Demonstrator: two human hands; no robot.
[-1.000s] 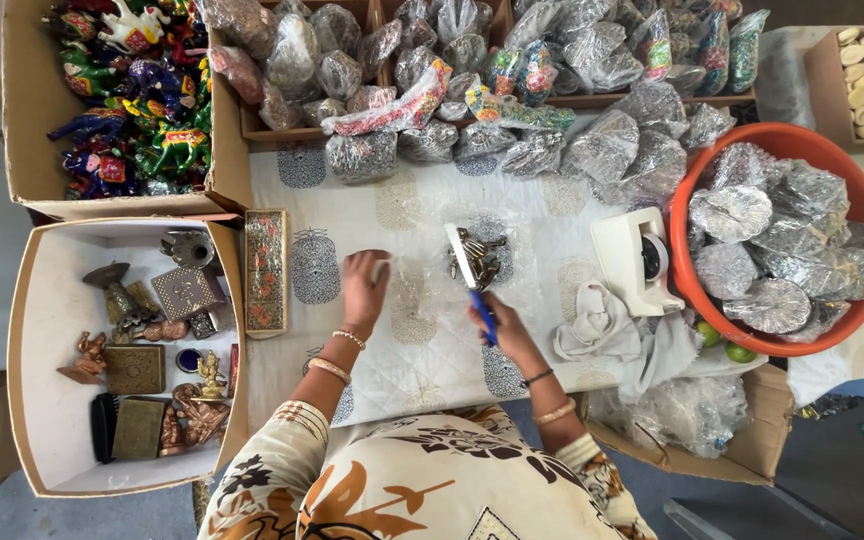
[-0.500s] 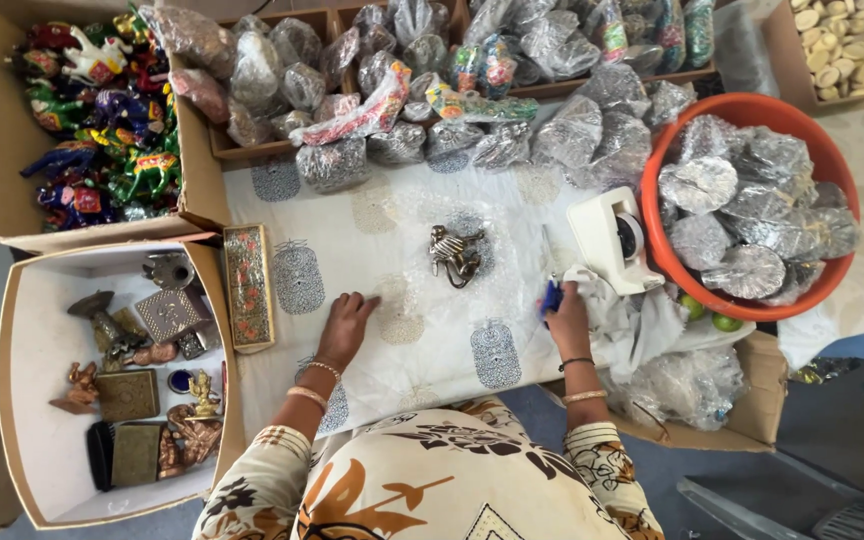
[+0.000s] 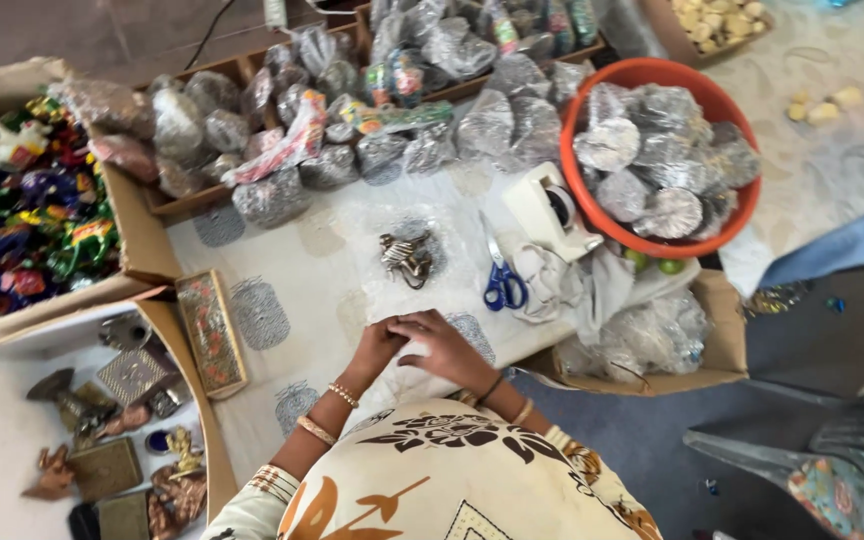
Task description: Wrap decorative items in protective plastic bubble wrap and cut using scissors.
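Note:
A small metal animal figurine (image 3: 405,257) lies on a clear bubble wrap sheet (image 3: 367,225) spread over the white printed table cloth (image 3: 282,290). My left hand (image 3: 376,346) and my right hand (image 3: 444,346) meet at the near edge of that sheet, fingers curled on it, a short way below the figurine. Blue-handled scissors (image 3: 500,276) lie on the cloth to the right of the figurine, free of either hand. A white tape dispenser (image 3: 546,211) stands just beyond them.
An orange tub (image 3: 747,208) of wrapped bundles sits at right, with a crumpled white cloth (image 3: 577,283) beside it. Wrapped items (image 3: 272,198) line the far edge. Cardboard boxes at left hold painted figurines (image 3: 22,215) and brass pieces (image 3: 117,400). A painted narrow box (image 3: 211,333) lies nearby.
My right hand has put the scissors down by the tape dispenser and come back. Both hands now meet at the near edge of the bubble wrap. The view has tilted.

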